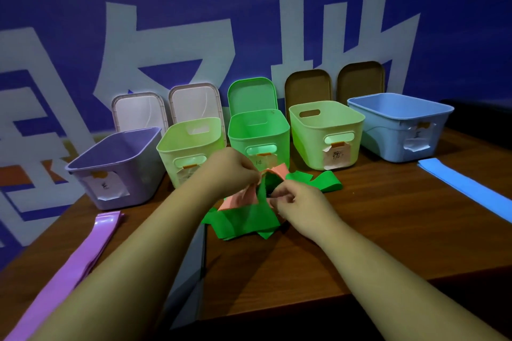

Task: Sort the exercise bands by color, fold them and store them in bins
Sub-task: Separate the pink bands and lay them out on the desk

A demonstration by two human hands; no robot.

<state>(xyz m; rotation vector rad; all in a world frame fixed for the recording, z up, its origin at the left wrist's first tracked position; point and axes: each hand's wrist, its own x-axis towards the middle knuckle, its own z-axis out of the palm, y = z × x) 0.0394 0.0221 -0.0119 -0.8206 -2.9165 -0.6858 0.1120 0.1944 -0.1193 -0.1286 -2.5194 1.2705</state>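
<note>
My left hand point(232, 171) pinches the pink band point(239, 199); my right hand point(300, 206) pinches the green band point(249, 220); the tangled pair lies on the tabletop point(360, 230) just before the green bin point(257, 135); purple band point(83, 252) lies left, blue band point(465, 185) right.

- Wooden table point(360, 230).
- Back row: purple bin point(116, 174), left pale-green bin point(188, 152), green bin point(257, 133), right pale-green bin point(327, 133), blue bin point(399, 124).
- Purple bands point(83, 252) left; blue bands point(465, 185) right.
- Centre: green bands point(249, 219), pink band point(238, 198), tangled.
</note>
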